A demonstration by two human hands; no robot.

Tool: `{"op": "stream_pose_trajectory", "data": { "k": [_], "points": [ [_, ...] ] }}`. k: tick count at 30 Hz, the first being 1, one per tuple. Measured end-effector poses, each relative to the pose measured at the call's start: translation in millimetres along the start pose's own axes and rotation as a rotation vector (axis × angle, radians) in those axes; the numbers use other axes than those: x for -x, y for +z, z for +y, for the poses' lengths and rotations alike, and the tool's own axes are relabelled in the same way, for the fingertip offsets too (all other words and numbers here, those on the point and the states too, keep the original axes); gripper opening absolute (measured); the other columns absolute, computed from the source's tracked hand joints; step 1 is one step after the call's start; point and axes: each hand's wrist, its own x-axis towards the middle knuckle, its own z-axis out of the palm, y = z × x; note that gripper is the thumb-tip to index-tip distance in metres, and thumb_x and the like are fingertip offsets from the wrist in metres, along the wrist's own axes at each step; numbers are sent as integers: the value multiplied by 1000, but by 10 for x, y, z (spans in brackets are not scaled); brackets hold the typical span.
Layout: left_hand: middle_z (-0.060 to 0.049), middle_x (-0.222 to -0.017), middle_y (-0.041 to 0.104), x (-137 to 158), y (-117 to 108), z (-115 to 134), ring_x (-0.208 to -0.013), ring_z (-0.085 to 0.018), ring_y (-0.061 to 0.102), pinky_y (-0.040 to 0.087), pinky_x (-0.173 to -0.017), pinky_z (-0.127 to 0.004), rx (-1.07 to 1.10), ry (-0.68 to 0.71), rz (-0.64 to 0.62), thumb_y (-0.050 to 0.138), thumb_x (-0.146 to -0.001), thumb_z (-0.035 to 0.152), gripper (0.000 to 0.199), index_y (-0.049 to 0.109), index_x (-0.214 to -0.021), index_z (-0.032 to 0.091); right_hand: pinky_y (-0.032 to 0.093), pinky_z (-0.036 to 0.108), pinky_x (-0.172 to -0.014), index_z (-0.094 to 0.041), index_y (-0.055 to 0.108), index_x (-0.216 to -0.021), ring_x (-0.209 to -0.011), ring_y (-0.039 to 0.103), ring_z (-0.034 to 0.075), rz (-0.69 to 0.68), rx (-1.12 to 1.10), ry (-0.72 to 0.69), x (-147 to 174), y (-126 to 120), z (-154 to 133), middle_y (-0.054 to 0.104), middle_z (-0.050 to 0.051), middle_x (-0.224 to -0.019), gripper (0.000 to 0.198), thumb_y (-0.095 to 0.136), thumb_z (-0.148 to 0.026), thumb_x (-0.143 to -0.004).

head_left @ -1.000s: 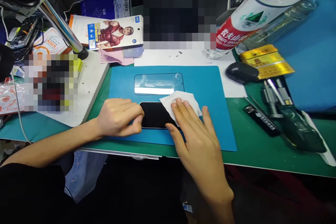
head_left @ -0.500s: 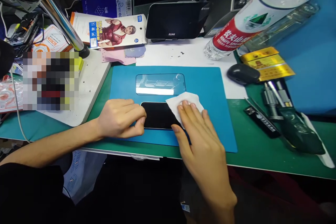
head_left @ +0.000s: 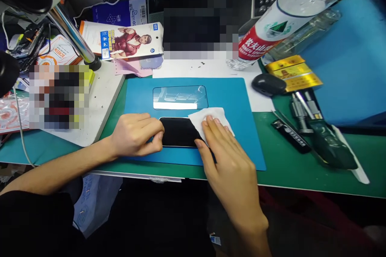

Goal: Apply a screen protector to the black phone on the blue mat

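Note:
A phone with a black screen lies flat on the blue mat. At its left end, my left hand is closed, curled fingers and thumb gripping the phone's edge. My right hand holds a white wipe under its straight fingers, pressed over the right end of the phone, which is hidden there. The thumb rests by the screen at the wipe's lower edge. Just above the phone lies a clear glass screen protector with a black border.
Behind the mat stands a screen protector box. A water bottle, black mouse, gold packet and dark green-handled tool are on the right. A lamp pole rises from a white base at left.
The view has shifted slightly, moving the bottle and tools leftward in the picture. Both hands keep nearly the same places on the phone and wipe.

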Motion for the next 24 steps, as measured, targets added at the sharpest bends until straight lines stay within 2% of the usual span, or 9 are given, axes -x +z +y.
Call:
{"op": "stream_pose_trajectory", "data": {
  "k": [2,5,9,11,13,16,20,24],
  "points": [
    [5,-62,62,11,2,-15,-51,-12,48,35,-49,-31,0,-7,5,50,-95,12,20,55,-79,23,48,50,-127,-18,49,-162,-151,56,28,17,-7,-5,117,-18,-12,59,14,-161,59,64,-19,-106],
    [5,-65,63,27,8,-14,-54,-12,48,36,-51,-30,5,-3,-2,52,-96,11,18,56,-83,22,52,47,-125,-21,50,-162,-145,63,27,80,-7,-46,290,-50,-3,64,11,-156,65,68,-9,-101],
    [4,-75,65,-9,-13,15,-63,-14,54,43,-58,-29,-11,-62,-16,51,-99,11,14,58,-94,22,59,42,-118,-23,56,-157,-136,70,25,143,-30,-112,321,-64,95,71,6,-147,66,63,4,-97],
    [-2,-90,70,-50,-41,7,-78,-17,62,51,-69,-31,-56,-132,-35,52,-102,15,11,59,-108,21,63,42,-112,-26,64,-151,-128,75,25,186,-102,-101,265,-73,170,76,3,-141,61,62,3,-97],
    [-10,-114,71,-91,-79,-39,-102,-24,66,58,-86,-37,-114,-202,-77,56,-104,19,24,57,-127,18,68,42,-101,-30,74,-138,-114,81,25,249,-157,-28,184,-91,258,82,1,-127,48,64,-4,-99],
    [-17,-140,62,-125,-143,-177,-131,-32,60,54,-111,-51,-143,-290,-163,58,-105,23,45,48,-149,18,69,44,-91,-30,82,-122,-101,82,25,328,-107,138,39,-118,397,85,3,-110,29,61,-19,-105],
    [-18,-158,52,-123,-218,-369,-149,-35,49,45,-125,-56,-86,-383,-344,57,-106,29,60,37,-161,17,64,54,-103,-26,80,-126,-113,79,30,333,-28,220,-98,-96,522,83,8,-118,32,52,-28,-110],
    [-22,-171,39,-126,-219,-452,-154,-39,46,45,-123,-58,-85,-403,-511,58,-106,36,76,23,-170,14,46,65,-124,-23,69,-146,-141,65,34,233,6,189,-85,-44,537,75,12,-141,41,46,-28,-112]
  ]
}}
